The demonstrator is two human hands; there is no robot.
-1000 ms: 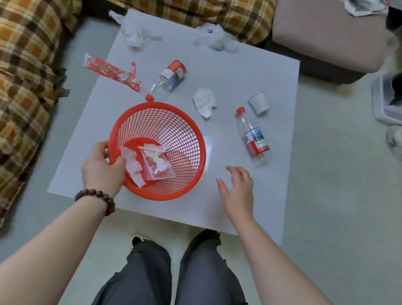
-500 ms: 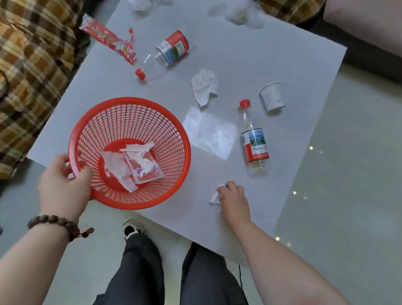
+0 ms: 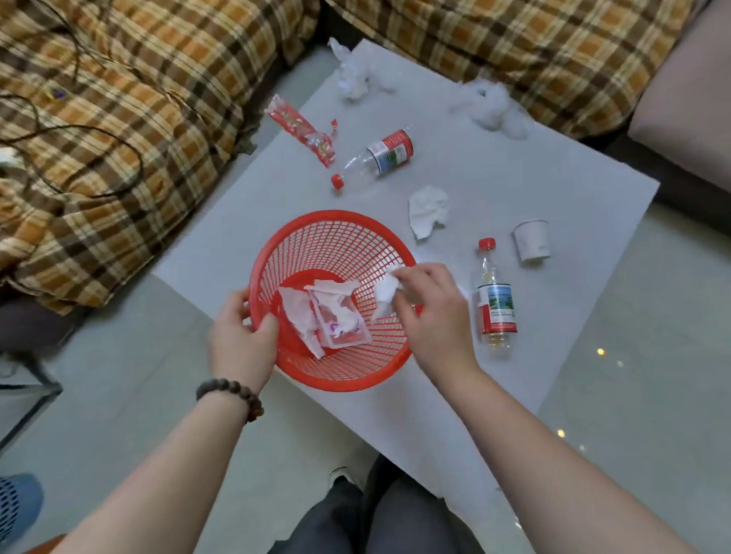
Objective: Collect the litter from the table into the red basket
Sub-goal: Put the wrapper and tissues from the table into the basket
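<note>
While left hand (image 3: 240, 341) grips basket (image 3: 330, 231) rim, right hand (image 3: 433, 315) holds tissue (image 3: 386, 295) above.

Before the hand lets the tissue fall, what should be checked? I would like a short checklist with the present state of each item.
1. Tissue in right hand grip: ok.
2. Tissue over the basket opening: ok, above its right rim.
3. Left hand steadies the basket rim: ok.
4. Basket has room: ok, only wrappers at the bottom.
5. Basket fully on the table: not ok, near edge overhangs.
</note>
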